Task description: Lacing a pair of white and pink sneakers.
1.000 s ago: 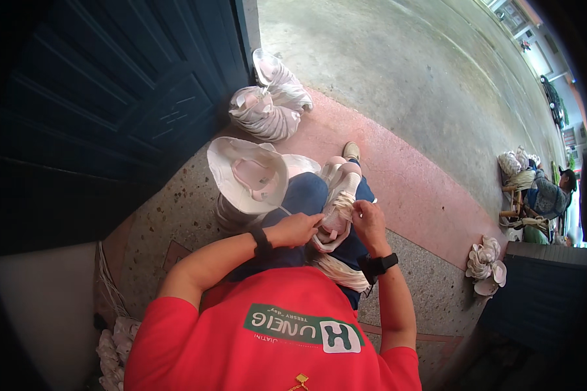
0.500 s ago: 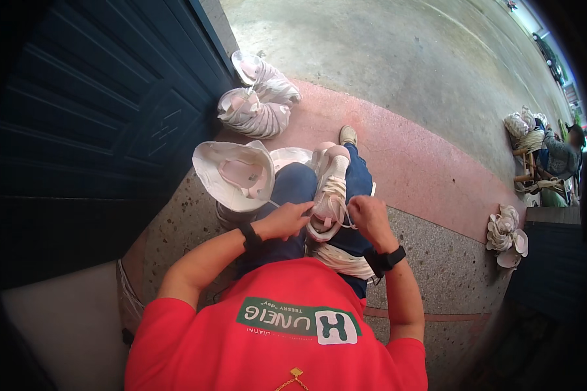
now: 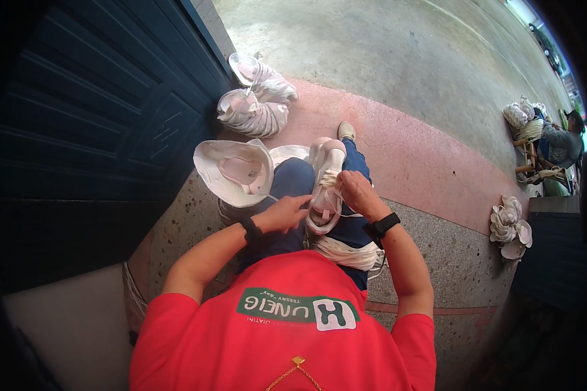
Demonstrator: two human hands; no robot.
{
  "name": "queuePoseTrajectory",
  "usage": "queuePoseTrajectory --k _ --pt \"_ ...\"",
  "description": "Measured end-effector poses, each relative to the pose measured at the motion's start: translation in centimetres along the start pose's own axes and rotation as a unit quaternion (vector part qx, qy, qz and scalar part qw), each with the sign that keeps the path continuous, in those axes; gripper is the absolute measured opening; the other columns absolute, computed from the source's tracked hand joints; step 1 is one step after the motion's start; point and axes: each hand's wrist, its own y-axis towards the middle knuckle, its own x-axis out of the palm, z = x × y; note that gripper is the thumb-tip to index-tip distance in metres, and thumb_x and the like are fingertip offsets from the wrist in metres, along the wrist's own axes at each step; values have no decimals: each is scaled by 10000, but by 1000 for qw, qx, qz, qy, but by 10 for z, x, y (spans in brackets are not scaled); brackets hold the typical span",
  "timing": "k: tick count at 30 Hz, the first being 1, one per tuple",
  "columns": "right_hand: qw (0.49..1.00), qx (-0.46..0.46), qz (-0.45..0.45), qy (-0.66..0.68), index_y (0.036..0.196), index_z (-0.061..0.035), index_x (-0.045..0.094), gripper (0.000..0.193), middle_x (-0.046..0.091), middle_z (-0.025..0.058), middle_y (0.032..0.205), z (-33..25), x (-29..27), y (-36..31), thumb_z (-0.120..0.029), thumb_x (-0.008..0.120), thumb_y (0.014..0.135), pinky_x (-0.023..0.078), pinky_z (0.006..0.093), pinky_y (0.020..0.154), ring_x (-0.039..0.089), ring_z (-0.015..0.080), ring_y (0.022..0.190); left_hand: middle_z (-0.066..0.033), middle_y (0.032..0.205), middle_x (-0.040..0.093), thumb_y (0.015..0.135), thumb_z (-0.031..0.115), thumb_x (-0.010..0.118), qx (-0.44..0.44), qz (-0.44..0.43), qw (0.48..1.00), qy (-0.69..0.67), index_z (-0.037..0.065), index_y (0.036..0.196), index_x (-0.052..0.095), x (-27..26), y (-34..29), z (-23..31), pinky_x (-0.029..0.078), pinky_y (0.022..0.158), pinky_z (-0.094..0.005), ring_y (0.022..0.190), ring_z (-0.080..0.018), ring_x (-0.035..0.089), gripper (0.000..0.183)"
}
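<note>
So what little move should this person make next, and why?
Perhaps draw the pale lace snug with the right-hand grip, because a slack loop trails by the opening of the white shoe and that grip is at the lace. The left-hand grip, at the shoe's other side, seems well placed to steady it.

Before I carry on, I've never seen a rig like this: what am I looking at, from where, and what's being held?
There is no machine here: a person works bare-handed. The view comes from the left of two fisheye cameras on that person's head, looking down, so straight edges bend. A pale sneaker rests on the lap. The right hand is at its laces and seems to pinch one; the left hand is beside the opening, its grip unclear. An open white piece is by the left knee, and pale shoe parts are heaped near the dark door.
</note>
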Motion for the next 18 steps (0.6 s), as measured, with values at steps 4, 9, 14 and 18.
queuePoseTrajectory --k 4,9,14,18 --pt "998 -20 -47 -36 918 -43 604 86 686 203 837 4 -2 3 -94 649 866 512 516 721 664 432 837 -89 650 661 1026 170 586 -6 4 1000 3 66 1566 430 3 3 1 483 444 -300 417 -142 570 571" --pt "997 -8 -72 -36 911 -51 603 89 691 198 819 -4 -4 9 -89 656 851 516 503 713 677 420 826 -94 652 663 1026 171 583 -16 5 1000 0 71 1558 440 4 0 5 489 452 -309 420 -153 578 560" --pt "994 -17 -84 -65 1025 -50 605 217 698 172 833 -5 -4 9 -108 708 844 502 479 738 685 394 844 -109 653 669 1019 165 575 -16 2 1000 3 41 1537 452 5 2 10 501 467 -334 429 -185 601 546" --pt "992 4 -86 -91 1019 -60 615 213 692 132 873 -19 -26 17 -85 696 823 473 458 828 675 338 894 -107 649 665 1019 160 569 -25 7 1000 -4 41 1533 458 6 1 10 497 461 -336 427 -180 597 540"
